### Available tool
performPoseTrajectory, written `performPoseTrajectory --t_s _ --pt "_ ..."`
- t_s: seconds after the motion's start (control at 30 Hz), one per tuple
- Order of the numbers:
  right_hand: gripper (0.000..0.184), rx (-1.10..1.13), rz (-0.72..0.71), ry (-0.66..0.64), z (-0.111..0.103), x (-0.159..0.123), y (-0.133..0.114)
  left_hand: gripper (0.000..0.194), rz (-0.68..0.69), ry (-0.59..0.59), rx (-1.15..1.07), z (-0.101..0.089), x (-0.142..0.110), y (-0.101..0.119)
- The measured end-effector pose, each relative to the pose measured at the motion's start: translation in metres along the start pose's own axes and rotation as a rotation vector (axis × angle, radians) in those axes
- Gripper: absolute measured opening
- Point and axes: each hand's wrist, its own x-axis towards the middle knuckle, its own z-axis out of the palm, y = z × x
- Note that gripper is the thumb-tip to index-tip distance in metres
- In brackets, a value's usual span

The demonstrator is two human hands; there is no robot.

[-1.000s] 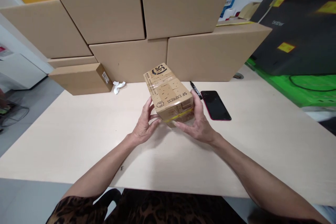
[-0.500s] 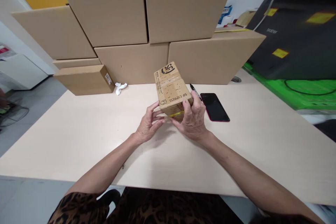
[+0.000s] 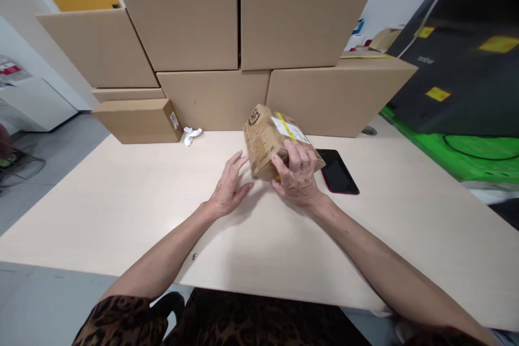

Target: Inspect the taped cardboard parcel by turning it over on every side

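A small brown cardboard box [image 3: 263,140] printed "SF EXPRESS" is tilted above the table, its white label with yellow tape facing up and right. Gripping its near right end is my right hand [image 3: 298,175], fingers over the edge and thumb below. My left hand [image 3: 231,186] is just left of the box, fingers apart, holding nothing. Behind the box's right corner lies a black phone [image 3: 340,174] with a red edge, partly covered by it.
Large cardboard boxes [image 3: 214,100] are stacked along the back of the pale table [image 3: 133,216]. A flat cardboard box [image 3: 135,124] and crumpled white paper [image 3: 191,135] sit at the left. A dark machine [image 3: 458,65] stands on a green surface [image 3: 478,157] at the right.
The small box has been rolled over to the right, bringing its white label into view. My left hand has let go of it. The marker beside the phone is now hidden.
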Motion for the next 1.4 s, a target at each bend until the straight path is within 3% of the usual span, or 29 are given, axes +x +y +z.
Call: performPoseTrajectory --t_s 0.1,0.23,0.33,0.43,0.5,0.53,0.6,0.67,0.77,0.83,0.93,1.13,1.4 --pt "0.089 0.126 -0.136 -0.152 -0.015 0.006 -0.002 0.105 0.059 0.063 0.189 -0.004 -0.001 -0.004" --pt "0.085 0.261 -0.34 -0.264 -0.042 0.026 -0.02 0.109 0.224 0.05 0.238 -0.008 -0.001 -0.009" --pt "0.08 0.317 -0.392 -0.247 -0.06 0.039 -0.032 0.106 0.284 0.074 0.251 -0.013 0.003 -0.013" --pt "0.07 0.289 -0.41 -0.095 -0.078 0.043 -0.029 0.117 0.264 0.088 0.212 -0.021 0.009 -0.016" --pt "0.082 0.235 -0.292 0.072 -0.089 0.04 -0.013 0.129 0.248 0.121 0.141 -0.026 0.012 -0.018" --pt "0.082 0.187 -0.158 0.157 -0.091 0.038 0.0 0.132 0.238 0.141 0.104 -0.029 0.014 -0.019" --pt "0.068 0.077 0.101 0.212 -0.09 0.031 0.031 0.134 0.205 0.172 0.052 -0.032 0.015 -0.02" --pt "0.054 -0.038 0.288 0.09 -0.078 0.023 0.062 0.135 0.173 0.189 0.032 -0.034 0.016 -0.021" --pt "0.06 -0.212 0.474 -0.295 -0.051 0.011 0.092 0.138 0.175 0.208 0.05 -0.035 0.015 -0.023" --pt "0.06 -0.271 0.517 -0.493 -0.036 0.005 0.099 0.139 0.193 0.224 0.068 -0.034 0.015 -0.024" --pt "0.056 -0.257 0.532 -0.601 -0.022 0.001 0.097 0.141 0.215 0.248 0.082 -0.035 0.015 -0.026" --pt "0.047 -0.096 0.592 -0.486 -0.015 0.008 0.098 0.142 0.236 0.271 0.073 -0.038 0.017 -0.029" --pt "0.037 0.305 0.826 -0.031 -0.036 0.01 0.097 0.142 0.216 0.287 0.058 -0.036 0.017 -0.031"
